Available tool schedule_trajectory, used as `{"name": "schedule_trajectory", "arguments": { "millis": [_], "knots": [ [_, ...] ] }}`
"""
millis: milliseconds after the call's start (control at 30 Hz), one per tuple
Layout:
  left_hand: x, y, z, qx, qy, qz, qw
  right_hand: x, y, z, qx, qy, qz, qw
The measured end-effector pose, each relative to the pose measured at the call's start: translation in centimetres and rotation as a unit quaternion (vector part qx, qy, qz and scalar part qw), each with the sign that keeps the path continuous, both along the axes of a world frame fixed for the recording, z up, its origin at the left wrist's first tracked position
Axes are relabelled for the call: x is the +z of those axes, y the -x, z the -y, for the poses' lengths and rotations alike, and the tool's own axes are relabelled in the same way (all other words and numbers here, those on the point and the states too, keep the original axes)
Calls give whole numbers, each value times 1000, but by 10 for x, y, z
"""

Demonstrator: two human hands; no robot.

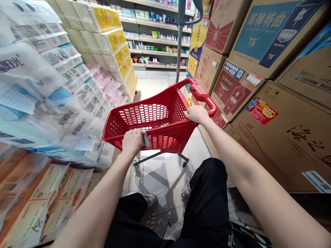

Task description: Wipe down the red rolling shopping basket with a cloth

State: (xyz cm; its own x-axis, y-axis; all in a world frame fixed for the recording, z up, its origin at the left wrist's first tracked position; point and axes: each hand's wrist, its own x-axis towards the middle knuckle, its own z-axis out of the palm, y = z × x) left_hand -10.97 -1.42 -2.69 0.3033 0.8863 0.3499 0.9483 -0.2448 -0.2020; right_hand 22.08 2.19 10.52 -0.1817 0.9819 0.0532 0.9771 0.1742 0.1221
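Note:
A red plastic shopping cart (144,130) stands tilted across the aisle in front of me, its perforated basket showing nothing inside. My left hand (132,142) is closed over the near rim, with a small grey cloth (146,139) sticking out on its thumb side. Closer to the red handle (200,93), my right hand (197,113) is wrapped round the basket's edge at the back corner. Its fingertips curl over the inside and are partly hidden. Grey legs with casters (185,162) hold the basket above the tiled floor.
Stacked wrapped tissue packs (85,79) line the left side. Cardboard cartons (281,134) form a wall on the right. A grey metal pole (179,44) rises behind the cart. Shelves of small goods (160,38) cross the far end. My legs are close to the cart.

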Motion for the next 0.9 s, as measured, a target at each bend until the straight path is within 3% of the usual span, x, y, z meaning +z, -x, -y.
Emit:
{"name": "schedule_trajectory", "arguments": {
  "millis": [100, 267, 400, 500, 733, 900],
  "knots": [
    [0, -17, 13, 7, 0, 18, 1000, -8, -2, -1, 5, -14, 0, 1000],
    [-1, -41, 28, -10, 20, 44, 999, -32, 18, 8, 48, -24, -1, 999],
    [3, -45, 32, -27, 33, 32, 999, -41, 23, 9, 58, -30, 5, 998],
    [4, -26, 36, -27, 41, 17, 999, -41, 19, 7, 65, -38, 3, 997],
    [-9, 58, 53, 41, 68, 9, 997, -44, 20, 5, 46, -38, 2, 998],
    [-12, 70, 50, 46, 77, 2, 996, -43, 24, 2, 35, -8, 11, 999]
  ]
}}
